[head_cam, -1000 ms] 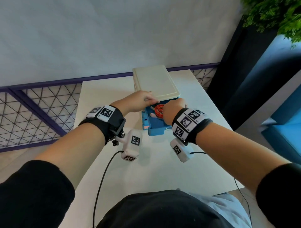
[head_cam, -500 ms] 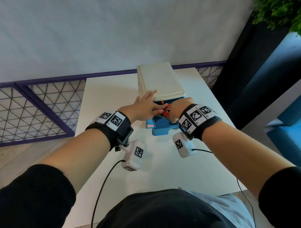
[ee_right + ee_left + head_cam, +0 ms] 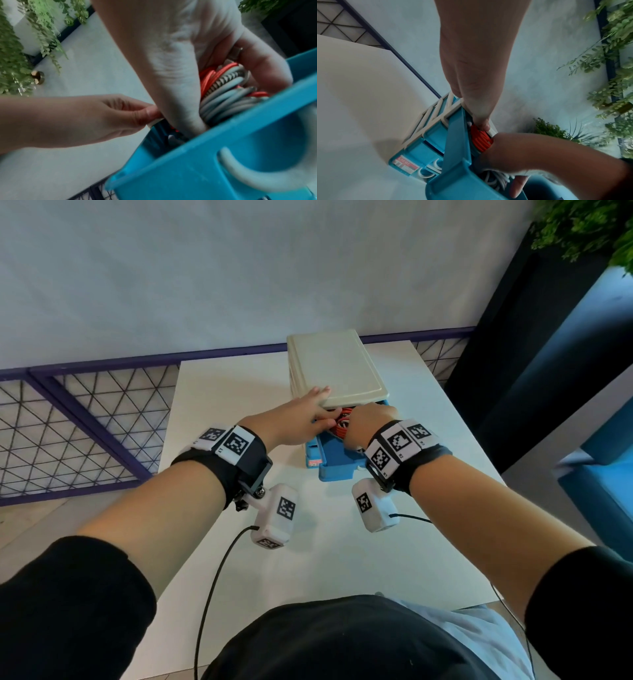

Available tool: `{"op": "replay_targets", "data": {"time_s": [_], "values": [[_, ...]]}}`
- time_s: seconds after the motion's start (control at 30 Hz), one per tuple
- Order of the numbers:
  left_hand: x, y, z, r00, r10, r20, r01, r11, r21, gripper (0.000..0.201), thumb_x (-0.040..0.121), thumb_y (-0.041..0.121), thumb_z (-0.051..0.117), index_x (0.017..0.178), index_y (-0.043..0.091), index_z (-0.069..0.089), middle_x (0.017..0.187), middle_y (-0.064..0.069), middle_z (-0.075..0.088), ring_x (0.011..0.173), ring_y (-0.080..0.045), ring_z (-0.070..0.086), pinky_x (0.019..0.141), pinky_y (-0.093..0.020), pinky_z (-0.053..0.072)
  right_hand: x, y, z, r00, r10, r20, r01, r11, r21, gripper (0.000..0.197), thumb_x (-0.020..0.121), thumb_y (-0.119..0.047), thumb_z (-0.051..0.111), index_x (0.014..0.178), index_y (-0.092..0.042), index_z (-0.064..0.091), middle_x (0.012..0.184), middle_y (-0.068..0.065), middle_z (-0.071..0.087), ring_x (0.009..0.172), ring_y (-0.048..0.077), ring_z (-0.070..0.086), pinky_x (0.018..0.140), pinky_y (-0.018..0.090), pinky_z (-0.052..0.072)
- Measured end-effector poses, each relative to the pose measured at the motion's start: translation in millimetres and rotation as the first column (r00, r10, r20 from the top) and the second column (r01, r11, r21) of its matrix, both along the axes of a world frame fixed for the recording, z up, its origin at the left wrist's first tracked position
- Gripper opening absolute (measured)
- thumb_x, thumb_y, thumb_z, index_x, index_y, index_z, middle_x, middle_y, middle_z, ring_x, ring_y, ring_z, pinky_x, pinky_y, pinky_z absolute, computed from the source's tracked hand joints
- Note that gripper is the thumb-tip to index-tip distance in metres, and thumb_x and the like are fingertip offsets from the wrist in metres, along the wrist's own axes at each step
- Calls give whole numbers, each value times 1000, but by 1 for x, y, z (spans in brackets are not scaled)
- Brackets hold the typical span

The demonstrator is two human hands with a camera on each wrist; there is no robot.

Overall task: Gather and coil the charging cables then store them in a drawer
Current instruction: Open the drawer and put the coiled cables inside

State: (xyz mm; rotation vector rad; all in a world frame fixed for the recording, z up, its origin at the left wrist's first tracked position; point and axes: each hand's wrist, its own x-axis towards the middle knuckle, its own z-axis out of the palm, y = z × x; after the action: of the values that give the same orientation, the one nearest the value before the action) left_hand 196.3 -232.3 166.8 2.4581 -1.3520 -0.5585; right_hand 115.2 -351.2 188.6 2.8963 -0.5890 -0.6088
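A cream drawer cabinet (image 3: 334, 368) stands on the white table (image 3: 222, 405) with its blue top drawer (image 3: 337, 465) pulled out. Inside the drawer lie coiled cables, orange (image 3: 208, 73) and grey-white (image 3: 223, 100). My right hand (image 3: 364, 422) reaches down into the drawer, its fingers curled round the coils (image 3: 480, 138). My left hand (image 3: 305, 419) lies with straight fingers on the cabinet's top front edge. Its thumb (image 3: 482, 123) sits at the lip beside the orange coil. Most of the cables are hidden under my right hand in the head view.
The drawer front carries a white curved handle (image 3: 248, 175). Lower blue drawers (image 3: 421, 152) are closed. A purple mesh railing (image 3: 85, 419) runs behind and left of the table. A dark panel (image 3: 548, 354) and green plants (image 3: 589, 227) stand to the right.
My left hand has uncurled and slid forward, with its fingers now flat on the cabinet top. My right hand stays in the drawer on the coils.
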Motion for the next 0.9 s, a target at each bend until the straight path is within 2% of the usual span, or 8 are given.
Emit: {"op": "replay_targets", "data": {"time_s": [0.1, 0.17, 0.27, 0.47, 0.67, 0.73, 0.83, 0.9], "values": [[-3, -1, -2, 999, 28, 18, -27, 999, -44, 52, 98, 31, 41, 144, 10, 32, 159, -4, 13, 148, -16, -4, 119, -39, 15, -2, -8, -3, 999, 9, 36, -16, 979, 203, 50, 82, -45, 62, 117, -11, 53, 103, 5, 59, 91, 23, 57, 78, 31, 45], [-2, -2, -1, 998, 42, 42, -39, 997, -64, 49, 97, 30, 44, 140, 8, 41, 157, -3, 22, 148, -15, 2, 117, -34, 18, -8, -6, 5, 997, 75, 20, -78, 951, 300, 49, 93, -49, 47, 131, -17, 46, 118, 9, 57, 104, 28, 54, 87, 32, 40], [5, -3, -1, 997, 39, 73, -33, 996, -80, 33, 95, 30, 50, 112, 10, 69, 158, -10, 17, 147, -19, 14, 115, -30, 19, -12, 1, 4, 1000, -3, 28, -5, 956, 294, 50, 104, -23, 29, 148, -1, 22, 143, 24, 41, 123, 38, 48, 97, 37, 36], [5, -1, 0, 998, 56, 41, -51, 993, -108, 33, 86, 32, 65, 112, 12, 70, 157, -8, 20, 146, -17, 16, 117, -30, 16, 4, 18, -41, 978, -199, 62, 185, 967, 176, 72, 99, -21, 40, 143, 18, -2, 152, 39, 8, 142, 50, 12, 116, 46, 17], [8, -2, -2, 997, 79, 19, -77, 993, -86, 35, 78, 33, 72, 108, 15, 72, 158, -2, 20, 146, -12, 14, 117, -33, 18, 4, 21, -50, 913, -256, 316, 165, 944, 286, 70, 98, -18, 42, 141, 22, 3, 149, 41, 11, 141, 54, 10, 117, 48, 11], [8, -2, -1, 996, 88, 20, -86, 992, -87, 39, 77, 36, 73, 109, 14, 71, 157, -1, 21, 146, -12, 15, 116, -30, 18, -6, 12, -45, 885, -287, 366, 93, 881, 464, 63, 97, -16, 48, 138, 18, 14, 147, 35, 19, 141, 45, 18, 117, 40, 20], [7, -4, -1, 994, 103, 27, -100, 991, -93, 35, 73, 34, 77, 101, 14, 70, 157, -4, 22, 146, -13, 17, 113, -28, 20, -24, -6, -40, 757, -410, 509, -47, 742, 669, 43, 90, -24, 61, 119, -1, 37, 129, 17, 39, 110, 25, 44, 86, 26, 37], [5, -3, -1, 993, 119, 7, -117, 988, -97, 24, 71, 32, 78, 87, 19, 65, 157, -6, 22, 146, -12, 17, 113, -29, 21, -30, -16, -37, 715, -375, 590, -58, 809, 585, 44, 86, -38, 64, 112, -8, 45, 118, 9, 43, 104, 21, 42, 83, 28, 36]]}}
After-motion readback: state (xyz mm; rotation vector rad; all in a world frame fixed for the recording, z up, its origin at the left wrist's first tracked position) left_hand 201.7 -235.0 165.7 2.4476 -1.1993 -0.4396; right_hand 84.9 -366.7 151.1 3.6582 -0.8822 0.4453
